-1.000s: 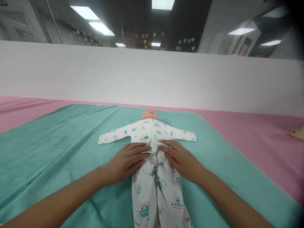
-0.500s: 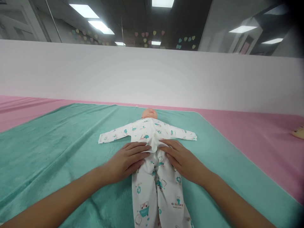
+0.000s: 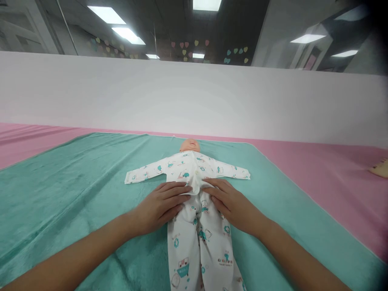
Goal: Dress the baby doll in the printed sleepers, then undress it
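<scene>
On its back lies a baby doll [image 3: 190, 145], its arms stretched out to the sides, wearing a white printed top [image 3: 178, 165] and matching printed trousers [image 3: 184, 246]. The top's lower hem meets the trouser waist between my hands. My left hand [image 3: 162, 204] rests on the left side of the waist, fingers stretched out over the cloth. From the other side, my right hand [image 3: 230, 204] lies on the waist near the hem with its fingers extended. Both thumbs are mostly hidden from view. The trouser feet run out of the bottom of the picture.
A teal blanket [image 3: 75, 186] with folds on its left lies under the doll, over a pink cloth [image 3: 327, 173]. Behind stands a low white wall [image 3: 194, 97] with dark glass above it. A beige object [image 3: 379, 167] is partly visible at the right edge.
The view has shifted very slightly. Both hands and the doll stay in the same place.
</scene>
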The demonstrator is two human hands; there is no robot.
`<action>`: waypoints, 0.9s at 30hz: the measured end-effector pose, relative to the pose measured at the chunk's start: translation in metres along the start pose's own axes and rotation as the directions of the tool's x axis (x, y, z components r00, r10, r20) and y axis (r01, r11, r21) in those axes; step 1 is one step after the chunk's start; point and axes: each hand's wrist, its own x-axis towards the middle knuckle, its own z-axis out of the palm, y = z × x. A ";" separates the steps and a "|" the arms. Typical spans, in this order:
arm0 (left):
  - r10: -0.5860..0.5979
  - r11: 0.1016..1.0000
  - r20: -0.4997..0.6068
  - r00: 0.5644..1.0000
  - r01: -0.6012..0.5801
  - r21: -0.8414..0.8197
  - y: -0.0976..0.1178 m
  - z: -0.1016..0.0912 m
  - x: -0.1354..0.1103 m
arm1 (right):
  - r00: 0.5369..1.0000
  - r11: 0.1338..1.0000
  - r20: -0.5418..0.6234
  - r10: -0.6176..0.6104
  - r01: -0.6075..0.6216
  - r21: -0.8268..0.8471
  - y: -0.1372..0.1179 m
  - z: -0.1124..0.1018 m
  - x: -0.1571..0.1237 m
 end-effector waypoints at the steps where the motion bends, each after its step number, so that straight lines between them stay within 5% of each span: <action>1: 0.000 1.000 0.002 1.000 0.000 0.002 0.000 0.000 0.000 | 1.000 1.000 0.000 0.002 -0.002 0.003 0.000 0.000 0.000; 27: -0.001 1.000 -0.001 1.000 0.001 -0.004 0.001 -0.001 0.000 | 1.000 0.999 0.013 0.012 -0.012 0.032 0.000 -0.001 0.000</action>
